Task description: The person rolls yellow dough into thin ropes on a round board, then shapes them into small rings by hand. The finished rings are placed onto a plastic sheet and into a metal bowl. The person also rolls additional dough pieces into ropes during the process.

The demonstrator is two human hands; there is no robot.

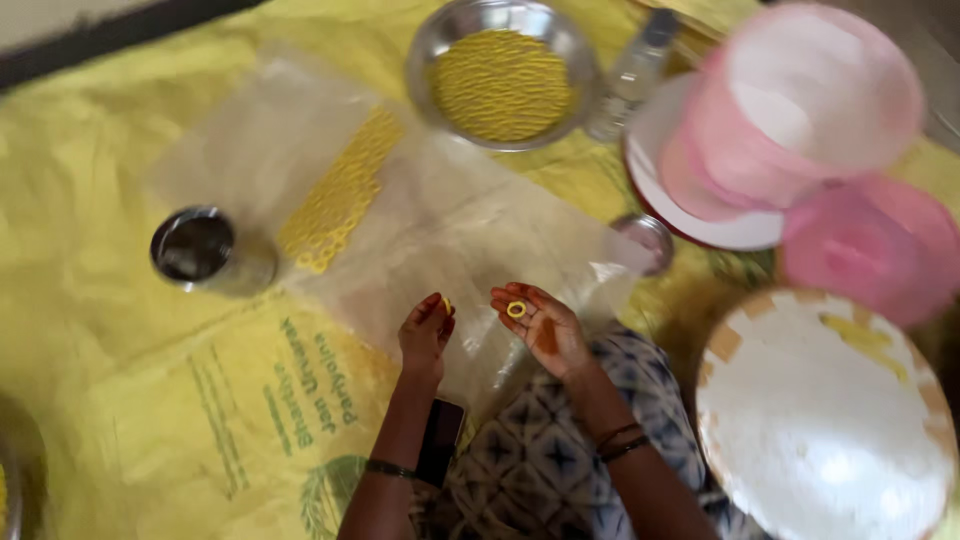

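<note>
My right hand [540,327] lies palm up over a clear plastic sheet [470,230], with a small yellow ring [516,309] resting on its fingers. My left hand [426,334] is just to its left, fingertips pinched on a tiny yellow piece [446,303]. A strip of many small yellow rings [340,190] lies laid out on the plastic sheet further back. A steel bowl [503,72] full of the same yellow rings stands beyond the sheet.
A steel tumbler [200,250] lies left of the sheet on a yellow sack cloth [120,330]. Pink round discs [800,110] stack on a white plate at right, a round white board [820,420] lies nearer, and a small steel lid [645,240] and clear bottle [630,75] stand between.
</note>
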